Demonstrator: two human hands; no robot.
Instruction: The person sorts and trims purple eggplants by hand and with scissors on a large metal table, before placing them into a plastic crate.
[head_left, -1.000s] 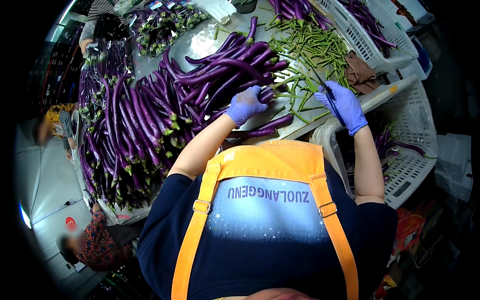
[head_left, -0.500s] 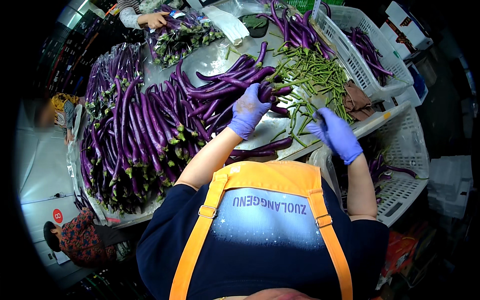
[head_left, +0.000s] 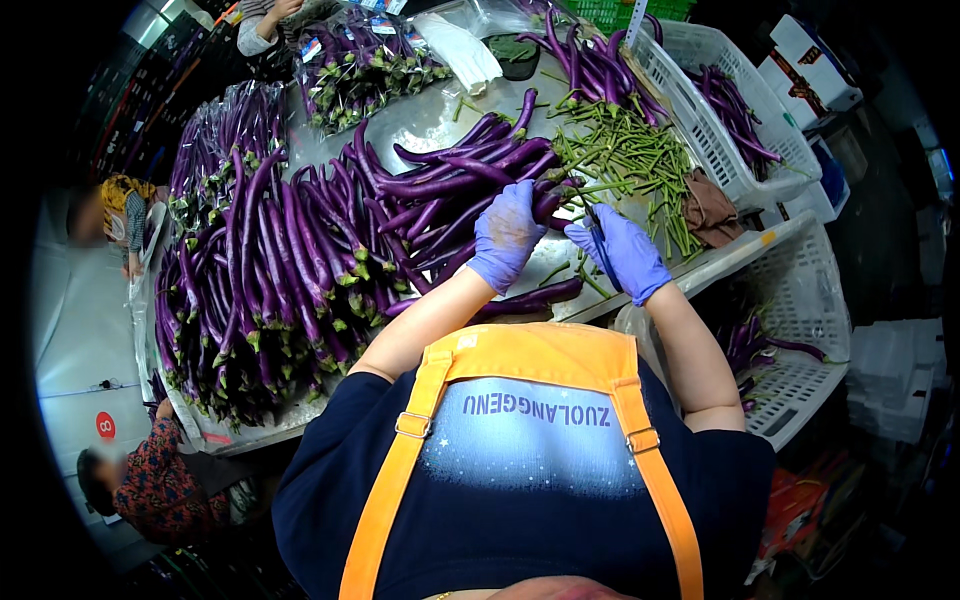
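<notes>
Across the metal table (head_left: 418, 122), the left hand (head_left: 506, 238) had its fingers curled around an eggplant (head_left: 548, 207) near its stem end. Close beside it, the right hand (head_left: 634, 258) had its fingers wrapped round a dark tool (head_left: 603, 252). Green stem cuttings (head_left: 632, 160) crowded the surface beyond, bordered by a brown cloth (head_left: 710, 212) and a white crate (head_left: 700, 135). Two loose eggplants (head_left: 545, 296) lay between the left hand and the orange apron (head_left: 540, 345).

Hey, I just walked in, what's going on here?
A person's gloved left hand grips at least one eggplant near its stem end, while the right hand holds a slim dark tool close by. Green stem pieces lie scattered just beyond, and a big heap of loose eggplants lies to the left.
</notes>
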